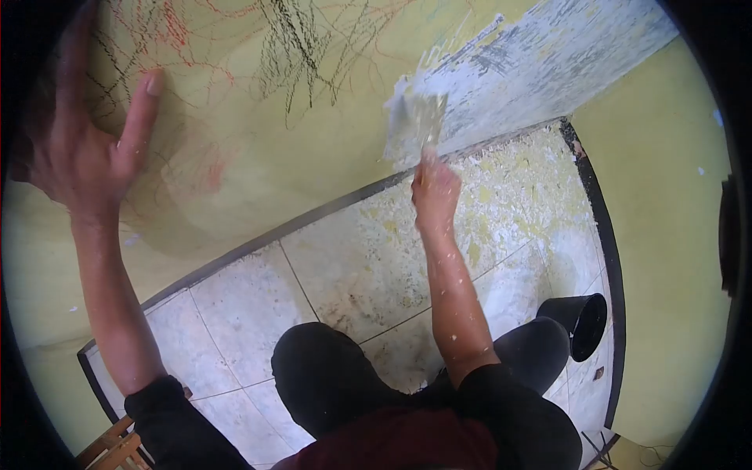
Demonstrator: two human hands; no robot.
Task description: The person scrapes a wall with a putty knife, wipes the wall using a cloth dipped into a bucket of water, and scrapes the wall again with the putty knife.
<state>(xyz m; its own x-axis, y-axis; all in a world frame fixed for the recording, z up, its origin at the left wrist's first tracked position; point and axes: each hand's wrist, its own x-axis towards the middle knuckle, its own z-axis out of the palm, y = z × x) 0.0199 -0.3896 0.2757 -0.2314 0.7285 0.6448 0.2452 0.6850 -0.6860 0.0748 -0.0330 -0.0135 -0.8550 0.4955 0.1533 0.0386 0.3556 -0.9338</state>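
Where the green wall (345,141) ends, flakes (505,200) litter the tiled floor (241,313).

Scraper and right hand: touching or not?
Touching. The head view shows the right hand closed around the handle of the scraper, with no gap between them.

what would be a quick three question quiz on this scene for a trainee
1. True or false: the left hand grips the scraper.
2. The black bucket is nearest: a) the left hand, b) the right knee, c) the left knee.
3. Fill in: the dense scribble on the wall, between the hands, is mostly ____ in colour.

Key: 1 false; 2 b; 3 black.
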